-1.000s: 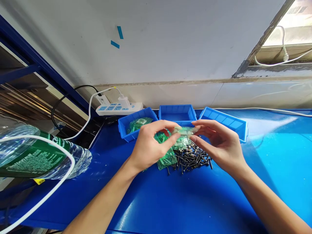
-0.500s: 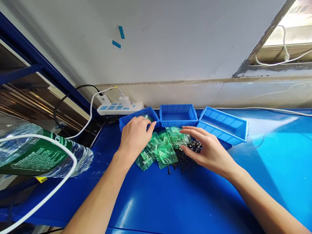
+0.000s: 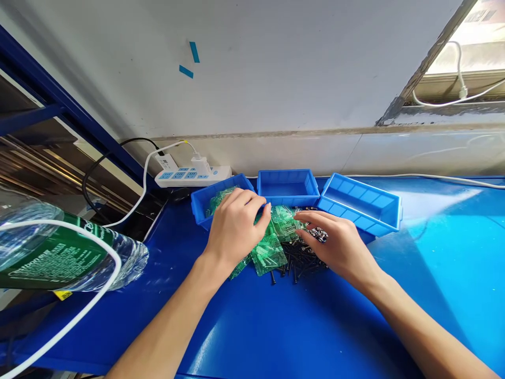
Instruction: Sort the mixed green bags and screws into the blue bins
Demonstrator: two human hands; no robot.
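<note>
My left hand (image 3: 237, 227) is above the left part of a pile of green plastic packets (image 3: 270, 253), palm down. Its thumb stands a little off the bent fingers, whose tips are partly hidden; no packet shows in it. My right hand (image 3: 340, 239) is at the pile's right side, thumb and fingers apart, with the tips beside a packet and above black screws (image 3: 302, 263). The packets hold small pale pieces. Behind my left hand, green packets lie in the left blue bin (image 3: 201, 202).
A middle blue bin (image 3: 288, 201) and a right blue bin (image 3: 357, 213) stand along the wall. A power strip (image 3: 215, 175) with cables sits behind the left bin. At left are a large water bottle (image 3: 59, 252) and a white cable (image 3: 119, 263) crossing it.
My left hand has moved right and toward me, from the left bin's edge to over the packets, showing more green packets in that bin. My right hand has shifted only slightly.
</note>
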